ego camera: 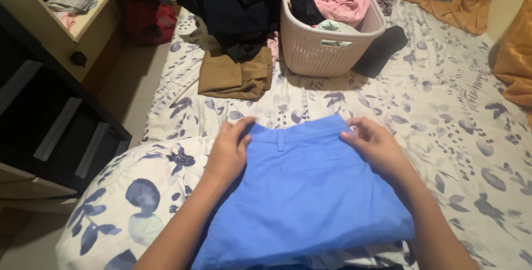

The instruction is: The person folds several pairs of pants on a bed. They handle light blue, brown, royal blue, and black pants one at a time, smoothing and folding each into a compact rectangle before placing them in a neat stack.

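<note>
A blue pair of trousers [305,192] lies flat on a white bedsheet with a blue floral print [443,98], waistband pointing away from me. My left hand [228,151] rests on the waistband's left corner, fingers curled on the cloth. At the right corner of the waistband, my right hand [374,145] pinches the fabric edge with thumb and fingers. Both forearms reach in from the bottom of the view.
A beige laundry basket [327,48] full of pink and dark clothes stands at the far side of the bed. Folded brown trousers [235,76] and a dark clothes pile [238,9] lie left of it. Wooden shelves [72,21] stand at the left, orange cloth [515,54] at the right.
</note>
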